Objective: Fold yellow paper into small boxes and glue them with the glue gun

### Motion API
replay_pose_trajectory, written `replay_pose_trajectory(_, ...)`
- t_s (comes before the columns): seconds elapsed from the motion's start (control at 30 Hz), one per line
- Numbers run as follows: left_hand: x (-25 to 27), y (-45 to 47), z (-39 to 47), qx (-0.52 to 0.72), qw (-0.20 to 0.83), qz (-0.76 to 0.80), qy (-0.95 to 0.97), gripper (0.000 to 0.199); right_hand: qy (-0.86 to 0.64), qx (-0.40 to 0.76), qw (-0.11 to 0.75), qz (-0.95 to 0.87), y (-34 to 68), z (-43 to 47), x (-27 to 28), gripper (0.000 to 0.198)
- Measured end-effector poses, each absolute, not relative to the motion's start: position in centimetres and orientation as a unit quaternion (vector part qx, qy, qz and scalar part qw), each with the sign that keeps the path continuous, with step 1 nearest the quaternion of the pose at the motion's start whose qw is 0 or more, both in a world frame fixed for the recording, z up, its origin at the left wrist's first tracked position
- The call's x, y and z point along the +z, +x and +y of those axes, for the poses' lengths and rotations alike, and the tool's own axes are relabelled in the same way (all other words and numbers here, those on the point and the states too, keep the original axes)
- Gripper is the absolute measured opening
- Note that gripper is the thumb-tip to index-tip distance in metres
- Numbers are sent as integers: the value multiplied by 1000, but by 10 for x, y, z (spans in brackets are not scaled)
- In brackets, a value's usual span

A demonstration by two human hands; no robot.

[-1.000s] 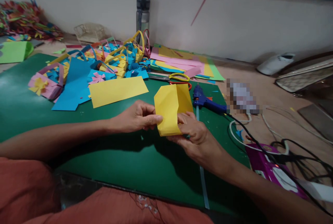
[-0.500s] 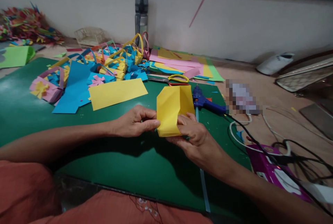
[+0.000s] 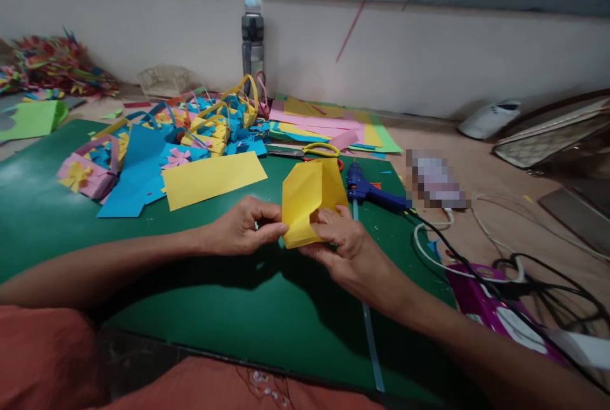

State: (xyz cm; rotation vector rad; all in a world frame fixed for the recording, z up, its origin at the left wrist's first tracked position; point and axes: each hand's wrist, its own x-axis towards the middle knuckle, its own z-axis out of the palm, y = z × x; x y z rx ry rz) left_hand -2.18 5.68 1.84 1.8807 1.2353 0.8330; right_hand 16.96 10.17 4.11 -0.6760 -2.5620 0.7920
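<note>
Both hands grip a folded yellow paper sheet (image 3: 311, 201) at the centre of the frame, above a green mat (image 3: 229, 308) on the floor. The left hand (image 3: 243, 229) pinches the sheet's lower left edge with closed fingers; the right hand (image 3: 344, 246) clasps its lower right side, thumb on top. A flat yellow sheet (image 3: 212, 178) lies just left of it, a blue glue gun (image 3: 369, 189) just right, and paper baskets (image 3: 200, 124) sit in the upper left.
</note>
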Motion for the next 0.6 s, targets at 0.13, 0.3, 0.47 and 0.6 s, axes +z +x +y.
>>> replay_pose_trajectory(0.13,20,-23,64,323,425,490,690,26,-249,285,169,-910,163,104,49,14)
replay_pose_trajectory(0.3,20,-29,75,334,515,491,619,23,-261,288,121,-913,152,118,60,17)
replay_pose_trajectory(0.47,22,-39,78,321,528,513,595,23,-232,376,54,-895,141,141,62,10)
replay_pose_trajectory(0.6,24,-42,79,307,527,537,583,20,-222,393,7,-892,130,155,67,13)
